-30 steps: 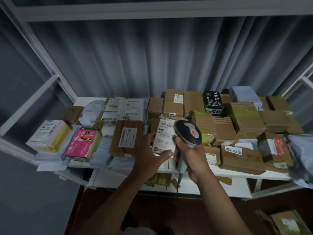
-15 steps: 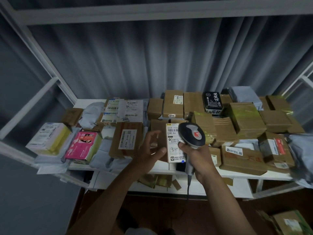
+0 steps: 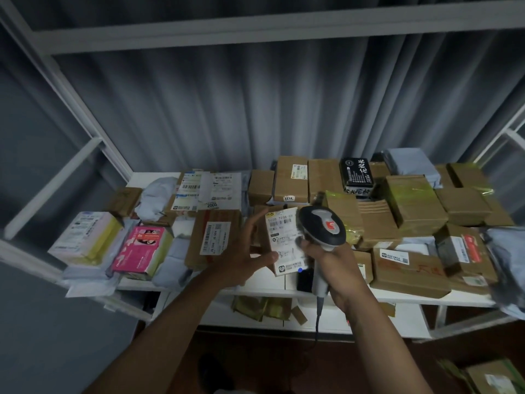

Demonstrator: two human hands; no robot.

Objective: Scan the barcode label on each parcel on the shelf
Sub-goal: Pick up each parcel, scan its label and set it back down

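Observation:
A small brown parcel with a white barcode label (image 3: 284, 240) lies at the front middle of the white shelf (image 3: 255, 290). My left hand (image 3: 241, 260) holds it, thumb on the label's lower left, fingers up along its left side. My right hand (image 3: 338, 271) grips the handle of a grey and black barcode scanner (image 3: 322, 228). The scanner's head hangs just over the label's right edge, and its cable drops below the shelf. Many other parcels cover the shelf.
A labelled brown box (image 3: 214, 237) and a pink box (image 3: 142, 248) lie left of my hand. Taped cartons (image 3: 412, 200) and a flat box (image 3: 406, 268) fill the right. A dark device with a blue light (image 3: 304, 280) sits by the shelf edge. Grey bag (image 3: 505, 257) far right.
My left hand set the labelled parcel down flat, let go briefly, and now has it again with the thumb on the label. The scanner stays close over the label's right side.

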